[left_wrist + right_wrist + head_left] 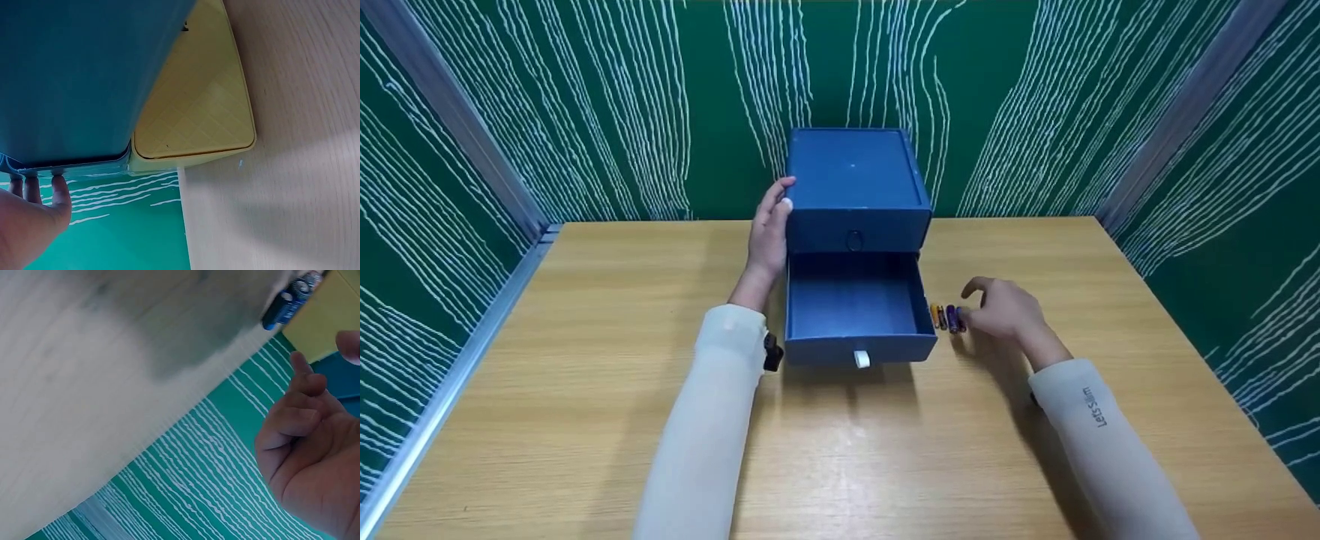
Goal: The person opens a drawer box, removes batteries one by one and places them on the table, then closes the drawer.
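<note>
In the head view, a blue drawer box stands at the back of the table. Its lower drawer is pulled out, with a bare inside and a white tab on its front. My left hand rests along the box's left side; the left wrist view shows its fingertips at the box's back edge. Right of the drawer lie several small batteries, orange and purple. Over their right end hovers my right hand. Its fingers are loosely bent, the thumb apart, nothing between them.
The lower part of the stack shows a yellow quilted side in the left wrist view. A wooden table spreads on both sides. Green walls with white wavy lines close in the back and sides.
</note>
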The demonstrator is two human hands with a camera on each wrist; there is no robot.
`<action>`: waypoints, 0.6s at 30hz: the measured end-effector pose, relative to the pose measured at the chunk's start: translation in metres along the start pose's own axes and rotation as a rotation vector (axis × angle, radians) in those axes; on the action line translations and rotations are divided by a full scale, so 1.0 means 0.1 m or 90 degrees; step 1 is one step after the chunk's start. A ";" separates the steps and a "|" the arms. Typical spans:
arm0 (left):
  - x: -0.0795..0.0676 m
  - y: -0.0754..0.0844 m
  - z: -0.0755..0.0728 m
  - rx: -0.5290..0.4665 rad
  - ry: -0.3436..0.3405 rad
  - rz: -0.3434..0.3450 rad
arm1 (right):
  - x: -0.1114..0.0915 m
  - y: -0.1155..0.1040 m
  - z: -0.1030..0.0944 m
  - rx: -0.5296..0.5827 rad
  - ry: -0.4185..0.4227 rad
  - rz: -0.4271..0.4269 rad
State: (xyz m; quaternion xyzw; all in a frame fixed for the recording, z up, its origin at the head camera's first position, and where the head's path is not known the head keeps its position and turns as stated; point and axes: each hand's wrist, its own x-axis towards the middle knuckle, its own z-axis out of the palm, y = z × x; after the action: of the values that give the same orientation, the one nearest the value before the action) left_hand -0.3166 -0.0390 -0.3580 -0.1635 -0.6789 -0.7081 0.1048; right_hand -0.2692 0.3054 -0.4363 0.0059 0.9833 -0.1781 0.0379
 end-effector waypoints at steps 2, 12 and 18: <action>0.00 0.00 0.00 0.000 0.001 -0.001 | -0.03 -0.04 -0.03 0.027 0.022 -0.014; 0.00 0.00 0.00 0.024 0.001 0.008 | -0.20 -0.29 -0.14 0.096 0.099 -0.109; 0.00 0.00 -0.01 0.014 -0.001 0.006 | -0.33 -0.47 -0.20 0.145 0.143 -0.140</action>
State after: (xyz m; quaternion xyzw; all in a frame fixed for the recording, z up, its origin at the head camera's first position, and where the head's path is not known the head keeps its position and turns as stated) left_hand -0.3162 -0.0397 -0.3581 -0.1662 -0.6861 -0.6997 0.1096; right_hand -0.2394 0.2685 -0.3992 -0.0774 0.9495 -0.2898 -0.0925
